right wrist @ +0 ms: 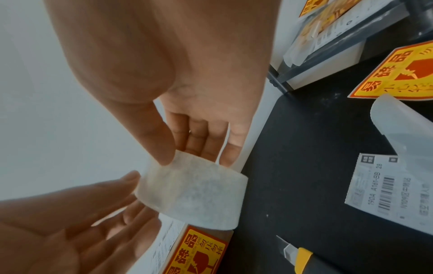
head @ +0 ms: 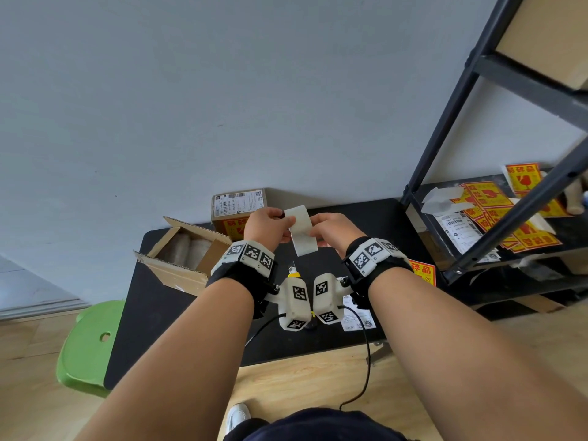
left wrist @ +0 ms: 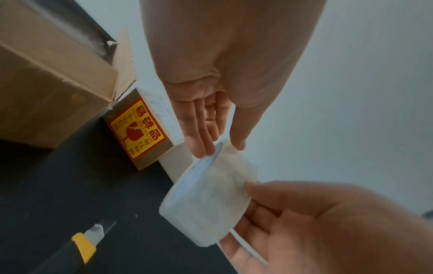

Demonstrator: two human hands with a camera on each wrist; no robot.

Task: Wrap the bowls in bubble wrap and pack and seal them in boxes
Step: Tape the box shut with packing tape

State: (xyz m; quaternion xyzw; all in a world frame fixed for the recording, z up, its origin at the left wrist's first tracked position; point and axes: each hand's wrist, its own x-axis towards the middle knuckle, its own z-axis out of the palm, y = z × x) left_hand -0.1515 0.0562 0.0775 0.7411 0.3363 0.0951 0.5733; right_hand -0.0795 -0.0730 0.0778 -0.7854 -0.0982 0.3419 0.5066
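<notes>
Both hands hold a curled white paper strip [head: 300, 230] above the desk [head: 178, 329]: left hand [head: 269, 226] and right hand [head: 334, 229] pinch its opposite ends. Open box [head: 181, 253] sits at the desk's left edge, sealed box [head: 237, 206] by the far edge.

Plain pale grey wall [head: 222, 90] ahead of me, black table [head: 178, 329] pushed against it, light wooden floor [head: 302, 386] below, green plastic stool [head: 86, 345] at my left, dark metal shelf rack [head: 477, 135] at my right, soft even light.
</notes>
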